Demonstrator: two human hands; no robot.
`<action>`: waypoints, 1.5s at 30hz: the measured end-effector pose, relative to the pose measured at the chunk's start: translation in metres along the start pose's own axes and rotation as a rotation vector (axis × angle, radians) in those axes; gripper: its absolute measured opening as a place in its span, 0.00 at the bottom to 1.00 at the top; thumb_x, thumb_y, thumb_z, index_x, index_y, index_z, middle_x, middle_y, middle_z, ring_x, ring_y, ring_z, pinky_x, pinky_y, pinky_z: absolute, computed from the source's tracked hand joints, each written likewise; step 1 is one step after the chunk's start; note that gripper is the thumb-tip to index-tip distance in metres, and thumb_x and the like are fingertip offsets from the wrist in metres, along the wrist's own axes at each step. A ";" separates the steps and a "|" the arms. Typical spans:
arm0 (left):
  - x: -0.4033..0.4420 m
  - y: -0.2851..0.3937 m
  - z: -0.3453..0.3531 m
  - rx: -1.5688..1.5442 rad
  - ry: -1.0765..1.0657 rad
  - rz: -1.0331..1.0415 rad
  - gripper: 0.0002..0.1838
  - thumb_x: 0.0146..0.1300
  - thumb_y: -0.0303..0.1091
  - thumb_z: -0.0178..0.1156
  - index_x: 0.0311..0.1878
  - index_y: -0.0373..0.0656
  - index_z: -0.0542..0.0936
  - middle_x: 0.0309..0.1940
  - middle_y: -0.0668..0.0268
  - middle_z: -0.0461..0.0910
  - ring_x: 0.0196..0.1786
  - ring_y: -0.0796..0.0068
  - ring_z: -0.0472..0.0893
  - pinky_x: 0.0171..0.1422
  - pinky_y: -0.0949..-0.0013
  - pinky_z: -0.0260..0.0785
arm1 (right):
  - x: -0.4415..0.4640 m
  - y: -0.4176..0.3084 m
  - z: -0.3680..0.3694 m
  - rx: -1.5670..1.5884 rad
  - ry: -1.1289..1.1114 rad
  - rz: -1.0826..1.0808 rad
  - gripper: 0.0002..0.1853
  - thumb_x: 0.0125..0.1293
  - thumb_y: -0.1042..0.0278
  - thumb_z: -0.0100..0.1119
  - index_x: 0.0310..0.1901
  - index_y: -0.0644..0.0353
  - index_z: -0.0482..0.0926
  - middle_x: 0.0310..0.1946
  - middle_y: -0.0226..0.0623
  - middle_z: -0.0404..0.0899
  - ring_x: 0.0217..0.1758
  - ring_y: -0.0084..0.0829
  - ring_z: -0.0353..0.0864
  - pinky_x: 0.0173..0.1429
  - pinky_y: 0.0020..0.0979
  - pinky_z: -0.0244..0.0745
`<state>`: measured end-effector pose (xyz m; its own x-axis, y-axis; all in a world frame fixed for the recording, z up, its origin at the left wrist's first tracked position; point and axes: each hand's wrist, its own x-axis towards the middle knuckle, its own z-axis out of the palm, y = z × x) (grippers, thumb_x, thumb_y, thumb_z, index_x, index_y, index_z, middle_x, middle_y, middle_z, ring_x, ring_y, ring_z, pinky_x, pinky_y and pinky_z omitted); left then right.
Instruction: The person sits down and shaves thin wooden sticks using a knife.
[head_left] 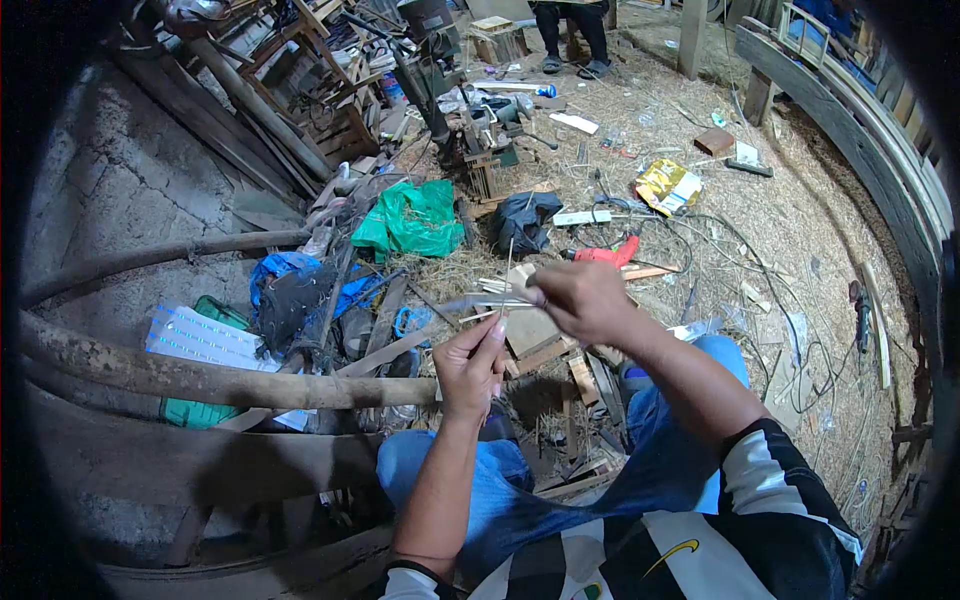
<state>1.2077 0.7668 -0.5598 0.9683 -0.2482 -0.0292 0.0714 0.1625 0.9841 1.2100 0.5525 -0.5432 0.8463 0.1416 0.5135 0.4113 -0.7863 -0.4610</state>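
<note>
Between left thumb and fingertips: thin stick (510,262), pinched and poking upward; left hand (467,368) closed on it, bottom end hidden.
Right fist: right hand (585,298) curled around what's probably a knife (470,302), too blurry to swear to. Crosses right by the stick just above the left fingertips, can't tell if touching.
Stick work: looks like mid-shave to me.
Blade next: I'd say it calls for a steady pinch and light stroke, clear of that left thumb.
Beyond both hands' fingers: black bag (524,220), red drill-looking tool (610,252) to its right.
Farther left of them: green bag (408,220).
</note>
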 end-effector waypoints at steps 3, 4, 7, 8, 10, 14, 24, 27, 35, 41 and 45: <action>-0.001 0.006 0.001 -0.059 0.002 -0.054 0.11 0.69 0.30 0.64 0.51 0.36 0.86 0.16 0.71 0.74 0.11 0.86 0.64 0.14 0.78 0.54 | 0.003 0.014 0.002 -0.016 -0.009 0.100 0.13 0.70 0.52 0.56 0.38 0.52 0.81 0.29 0.39 0.82 0.33 0.46 0.83 0.33 0.47 0.75; -0.001 0.007 0.002 -0.062 0.000 -0.050 0.11 0.69 0.30 0.64 0.51 0.36 0.86 0.16 0.71 0.74 0.11 0.86 0.64 0.14 0.78 0.54 | 0.002 0.013 0.003 -0.002 0.013 0.092 0.14 0.71 0.51 0.56 0.38 0.52 0.81 0.29 0.39 0.82 0.33 0.47 0.83 0.33 0.47 0.74; -0.001 0.008 0.003 -0.018 -0.031 -0.080 0.12 0.70 0.28 0.61 0.53 0.35 0.85 0.15 0.71 0.70 0.09 0.85 0.61 0.12 0.78 0.53 | 0.001 0.004 0.004 0.062 0.004 0.048 0.14 0.72 0.51 0.54 0.38 0.52 0.81 0.29 0.40 0.81 0.33 0.48 0.82 0.33 0.48 0.73; -0.002 0.007 0.003 -0.043 -0.029 -0.092 0.12 0.70 0.28 0.61 0.53 0.35 0.84 0.14 0.71 0.70 0.09 0.85 0.61 0.12 0.78 0.53 | 0.002 0.007 0.004 0.037 0.006 0.062 0.14 0.72 0.51 0.54 0.37 0.52 0.81 0.29 0.40 0.81 0.32 0.49 0.82 0.33 0.48 0.73; -0.002 0.004 0.002 -0.120 -0.050 -0.113 0.12 0.70 0.28 0.61 0.53 0.35 0.84 0.14 0.71 0.69 0.08 0.85 0.60 0.12 0.78 0.53 | 0.006 0.020 0.007 0.036 0.030 0.135 0.15 0.72 0.51 0.54 0.36 0.53 0.80 0.27 0.41 0.81 0.31 0.49 0.82 0.33 0.48 0.73; -0.002 0.003 0.000 -0.076 -0.089 -0.099 0.13 0.70 0.28 0.61 0.54 0.35 0.84 0.15 0.71 0.70 0.09 0.85 0.60 0.12 0.78 0.53 | 0.002 0.006 0.005 0.112 0.000 0.094 0.17 0.73 0.51 0.54 0.34 0.54 0.81 0.26 0.43 0.80 0.32 0.50 0.82 0.34 0.49 0.72; 0.002 -0.004 -0.001 -0.043 -0.060 -0.102 0.12 0.70 0.29 0.62 0.53 0.35 0.84 0.14 0.73 0.69 0.09 0.85 0.61 0.12 0.78 0.52 | 0.007 0.014 0.003 0.098 -0.031 0.174 0.19 0.73 0.48 0.53 0.34 0.54 0.82 0.25 0.44 0.79 0.30 0.51 0.80 0.33 0.49 0.71; 0.003 -0.003 0.000 -0.073 -0.046 -0.119 0.12 0.69 0.30 0.63 0.52 0.35 0.85 0.14 0.73 0.70 0.09 0.85 0.61 0.12 0.78 0.52 | 0.010 0.031 0.007 -0.023 -0.053 0.221 0.21 0.73 0.45 0.52 0.33 0.53 0.82 0.24 0.45 0.80 0.31 0.51 0.81 0.33 0.51 0.71; -0.001 0.000 -0.001 -0.020 -0.027 -0.121 0.11 0.70 0.28 0.61 0.51 0.35 0.85 0.15 0.72 0.70 0.09 0.86 0.61 0.12 0.78 0.54 | 0.005 0.024 0.013 0.030 0.013 0.108 0.23 0.72 0.42 0.52 0.31 0.53 0.82 0.23 0.44 0.80 0.29 0.51 0.82 0.31 0.52 0.71; -0.001 0.005 -0.002 -0.047 -0.028 -0.145 0.11 0.70 0.29 0.61 0.50 0.34 0.84 0.15 0.71 0.70 0.09 0.85 0.61 0.12 0.78 0.54 | 0.014 0.051 0.007 0.164 0.008 0.472 0.25 0.73 0.40 0.51 0.37 0.54 0.85 0.24 0.45 0.80 0.32 0.47 0.83 0.34 0.46 0.72; -0.005 0.013 0.002 -0.105 -0.084 -0.232 0.11 0.71 0.30 0.60 0.50 0.34 0.84 0.15 0.70 0.71 0.09 0.85 0.61 0.12 0.79 0.54 | 0.010 0.035 0.020 0.733 0.049 0.426 0.28 0.71 0.40 0.59 0.32 0.64 0.81 0.19 0.28 0.71 0.25 0.25 0.69 0.32 0.35 0.64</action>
<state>1.2033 0.7680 -0.5463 0.9000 -0.3685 -0.2328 0.3177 0.1889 0.9292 1.2400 0.5381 -0.5685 0.9700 -0.1182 0.2126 0.1903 -0.1757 -0.9659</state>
